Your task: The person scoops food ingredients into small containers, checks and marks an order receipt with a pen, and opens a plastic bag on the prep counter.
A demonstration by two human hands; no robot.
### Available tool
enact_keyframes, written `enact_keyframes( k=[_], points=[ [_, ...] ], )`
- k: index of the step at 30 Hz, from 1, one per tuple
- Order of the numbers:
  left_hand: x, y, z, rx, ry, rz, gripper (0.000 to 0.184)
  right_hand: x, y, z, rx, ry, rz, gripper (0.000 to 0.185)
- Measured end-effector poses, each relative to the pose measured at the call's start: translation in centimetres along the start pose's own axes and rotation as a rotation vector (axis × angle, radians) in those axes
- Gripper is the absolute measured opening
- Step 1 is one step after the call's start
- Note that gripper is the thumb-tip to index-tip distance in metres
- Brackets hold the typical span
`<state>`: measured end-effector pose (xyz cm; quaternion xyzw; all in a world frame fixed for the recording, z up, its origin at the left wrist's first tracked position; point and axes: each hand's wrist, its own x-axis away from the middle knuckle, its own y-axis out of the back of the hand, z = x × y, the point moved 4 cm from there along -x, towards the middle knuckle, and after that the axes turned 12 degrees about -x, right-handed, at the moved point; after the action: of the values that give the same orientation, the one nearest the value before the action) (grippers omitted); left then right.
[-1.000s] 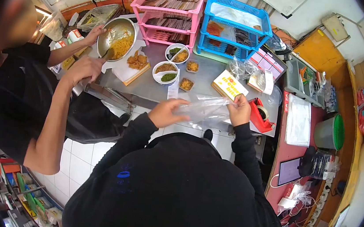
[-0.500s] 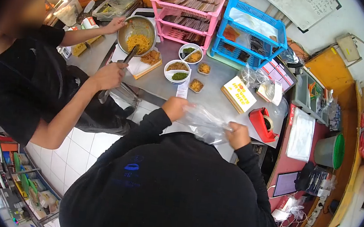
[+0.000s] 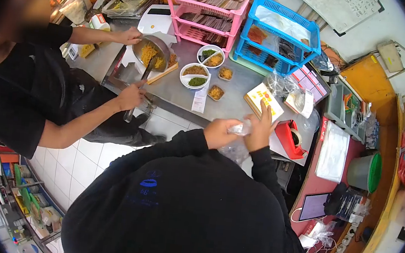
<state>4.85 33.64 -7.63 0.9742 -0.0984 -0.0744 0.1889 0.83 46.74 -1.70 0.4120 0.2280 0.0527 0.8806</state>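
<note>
My left hand [image 3: 219, 133] is closed round a clear plastic bag [image 3: 243, 128], gathered into a bunch between my hands. A loose part of the film hangs below, near my chest. My right hand [image 3: 260, 128] touches the bunched bag on its other side, with its fingers stretched out. Its fingertips overlap the near edge of a white and yellow box [image 3: 267, 99] printed with red and yellow lettering. Left of my hands stand two round divided bowls, the nearer bowl [image 3: 195, 76] and the farther bowl [image 3: 211, 57], and two small tubs of orange-yellow food [image 3: 216, 93].
A co-worker at the left tilts a metal bowl [image 3: 164, 48] of yellow food and holds a utensil in it. Pink tiered baskets [image 3: 208, 8] and blue tiered baskets [image 3: 281, 36] stand behind. A red tape dispenser [image 3: 289, 141] is at the right, a receipt [image 3: 199, 100] at the front.
My hands have come together, and the bag spread between them is now bunched. My right hand's fingers have straightened. The co-worker has tilted the metal bowl and moved the utensil hand nearer.
</note>
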Motion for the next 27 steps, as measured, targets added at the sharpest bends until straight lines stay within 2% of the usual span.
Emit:
enact_keyframes(
  k=[2, 3, 4, 5, 6, 7, 8, 9, 10, 12, 14, 16, 17, 18, 19, 20, 21, 22, 24, 26, 27],
  points=[
    [-0.6, 2.2, 1.0, -0.449, -0.08, -0.14, 0.037, -0.1, -2.9, -8.0, -0.469, -0.441, 0.115, 0.024],
    [-1.3, 4.2, 1.5, -0.671, -0.121, -0.223, 0.04, 0.1, -2.4, -8.7, -0.66, -0.387, -0.049, 0.028],
    [-2.2, 7.4, 2.2, -0.76, 0.154, -0.166, 0.037, 0.2, -1.3, -6.4, -0.776, -0.021, -0.153, 0.027],
    [-2.5, 9.9, 5.9, -0.788, 0.072, -0.331, 0.032, 1.0, -0.2, -4.1, -0.657, 0.021, 0.036, 0.023],
    [-2.5, 11.5, 7.8, -0.589, 0.004, -0.501, 0.025, 1.9, 0.8, -2.7, -0.532, 0.052, 0.216, 0.024],
    [-2.6, 12.1, 6.6, 0.208, 0.338, -0.464, 0.019, 1.9, 0.5, -4.8, -0.356, 0.013, 0.206, 0.025],
    [-2.8, 10.5, 5.9, 0.894, 0.39, -0.404, 0.018, 1.5, -0.4, -8.3, -0.178, -0.033, 0.191, 0.026],
    [-2.1, 8.7, 6.1, 0.803, 0.465, -0.109, 0.019, 0.5, 0.0, -11.6, 0.0, -0.086, 0.177, 0.027],
    [-1.0, 6.6, 6.3, 0.7, 0.529, 0.181, 0.021, -2.0, 2.5, -16.1, -0.104, -0.267, 0.11, 0.026],
    [-1.3, 5.0, 2.4, -0.33, 0.01, 0.175, 0.016, -2.7, 4.1, -19.5, -0.251, -0.309, 0.06, 0.024],
    [-1.7, 9.8, 9.0, -0.06, 0.465, -0.394, 0.012, -1.3, 3.2, -14.6, -0.302, -0.04, 0.027, 0.021],
    [-3.8, 10.5, 3.1, 0.756, 0.547, -0.754, 0.014, -1.5, 2.0, -14.2, -0.389, -0.049, 0.059, 0.021],
    [-3.7, 9.1, 3.5, 0.95, 0.63, -0.701, 0.011, -1.6, 1.6, -14.6, -0.432, -0.054, 0.072, 0.021],
    [-2.8, 7.4, 4.0, 1.144, 0.714, -0.64, 0.011, -2.8, 2.3, -17.3, -0.404, -0.092, -0.009, 0.02],
    [-2.0, 4.8, 4.4, 1.148, 0.706, -0.282, 0.017, -4.0, 3.0, -19.9, -0.378, -0.132, -0.088, 0.019],
    [-2.2, 2.3, 2.4, 0.921, 0.713, -0.118, 0.02, -6.0, 4.3, -24.0, -0.282, -0.295, -0.019, 0.018],
    [-2.8, -0.4, -0.3, 0.693, 0.709, 0.039, 0.023, -7.3, 5.2, -24.2, -0.139, -0.23, -0.038, 0.017],
    [-3.3, -1.6, -1.1, 0.749, 0.76, 0.016, 0.023, -8.1, 5.3, -22.7, 0.139, -0.154, -0.128, 0.018],
    [-4.3, -2.0, 0.3, 0.785, 0.845, -0.109, 0.027, -8.7, 5.0, -19.0, 0.324, 0.104, -0.229, 0.023],
    [-5.2, -3.9, 2.0, 0.921, 0.969, -0.051, 0.033, -8.2, -2.6, -17.9, 0.4, 0.062, 0.747, 0.035],
    [-5.5, -5.0, 2.7, 0.993, 1.03, -0.027, 0.036, -7.0, -3.5, -16.7, 0.093, 0.253, 0.658, 0.032]
  ],
)
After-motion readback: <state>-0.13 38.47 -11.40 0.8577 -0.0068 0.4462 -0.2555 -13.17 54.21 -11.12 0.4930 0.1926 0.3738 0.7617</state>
